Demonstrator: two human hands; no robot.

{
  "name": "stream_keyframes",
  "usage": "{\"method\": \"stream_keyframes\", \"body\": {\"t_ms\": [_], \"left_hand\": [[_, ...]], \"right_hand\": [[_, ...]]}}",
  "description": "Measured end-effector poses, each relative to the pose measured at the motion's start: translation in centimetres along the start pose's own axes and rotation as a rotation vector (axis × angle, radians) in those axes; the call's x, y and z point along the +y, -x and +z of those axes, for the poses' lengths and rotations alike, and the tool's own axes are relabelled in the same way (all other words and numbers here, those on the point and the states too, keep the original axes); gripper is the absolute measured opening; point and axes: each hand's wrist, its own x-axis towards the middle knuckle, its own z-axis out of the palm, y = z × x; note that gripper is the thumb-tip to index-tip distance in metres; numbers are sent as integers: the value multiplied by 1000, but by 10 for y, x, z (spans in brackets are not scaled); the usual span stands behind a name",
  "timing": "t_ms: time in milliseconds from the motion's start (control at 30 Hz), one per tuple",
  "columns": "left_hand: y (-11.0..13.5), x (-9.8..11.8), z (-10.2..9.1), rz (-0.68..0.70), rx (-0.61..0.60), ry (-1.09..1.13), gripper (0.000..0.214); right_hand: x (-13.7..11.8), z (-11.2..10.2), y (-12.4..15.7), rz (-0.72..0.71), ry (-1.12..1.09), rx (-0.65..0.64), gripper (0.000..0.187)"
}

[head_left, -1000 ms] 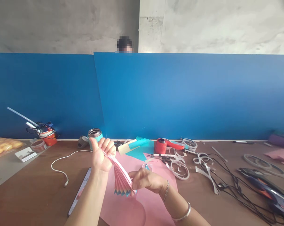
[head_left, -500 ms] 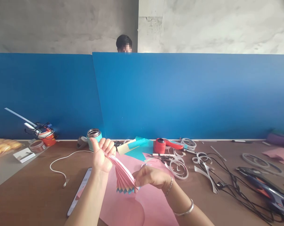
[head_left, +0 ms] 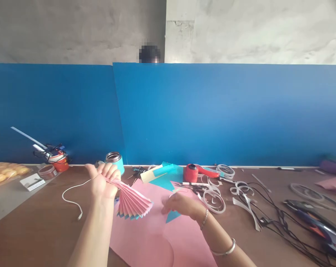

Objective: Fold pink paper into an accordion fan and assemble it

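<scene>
My left hand (head_left: 105, 181) is closed round the narrow gathered end of a pleated pink paper fan (head_left: 136, 203), its thumb sticking out. The fan spreads to the right, with a zigzag edge tipped in blue and cream. Apart from the fan, my right hand (head_left: 181, 204) hovers over pink paper sheets (head_left: 145, 241), its fingers smeared by motion. Below those fingers shows a pointed blue paper piece (head_left: 173, 216); whether they touch it I cannot tell.
Behind the sheets lie blue paper (head_left: 169, 178), a red thread spool (head_left: 190, 173) and white tape rings (head_left: 214, 200). A turquoise flask (head_left: 115, 161) stands at the back. Black cables (head_left: 279, 215) and a glue gun (head_left: 318, 226) lie right. A blue partition (head_left: 212, 111) rises behind, a person's head above it.
My left hand has moved left with the fan, which has spread wider. My right hand has come off the fan's edge. The blue pointed piece now shows below it.
</scene>
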Motion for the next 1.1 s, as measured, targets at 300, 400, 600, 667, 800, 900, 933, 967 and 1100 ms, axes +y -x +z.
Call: {"method": "stream_keyframes", "body": {"t_ms": [300, 400, 600, 667, 800, 900, 933, 967, 1100], "left_hand": [[41, -94, 28, -381, 147, -180, 55], [42, -103, 21, -353, 183, -282, 56], [33, -99, 14, -307, 218, -292, 57], [32, -98, 13, -290, 218, -300, 57], [32, -97, 12, -287, 205, -302, 58], [31, -96, 12, -295, 201, -283, 57], [30, -95, 12, -293, 202, -276, 57], [30, -94, 12, -290, 204, -268, 56], [28, -88, 15, -281, 215, -225, 54]], "right_hand": [[-25, 38, 2, -127, -843, -261, 68], [-20, 44, -1, -80, -914, -417, 59], [-4, 44, -9, 46, -1055, -456, 53], [-3, 45, -9, 41, -1071, -486, 58], [-8, 48, -4, 41, -1106, -491, 50], [-11, 49, -1, 52, -1111, -480, 34], [-11, 50, -1, 64, -1105, -477, 32], [-11, 50, -1, 80, -1100, -475, 32], [-8, 53, -3, 102, -1092, -439, 33]]}}
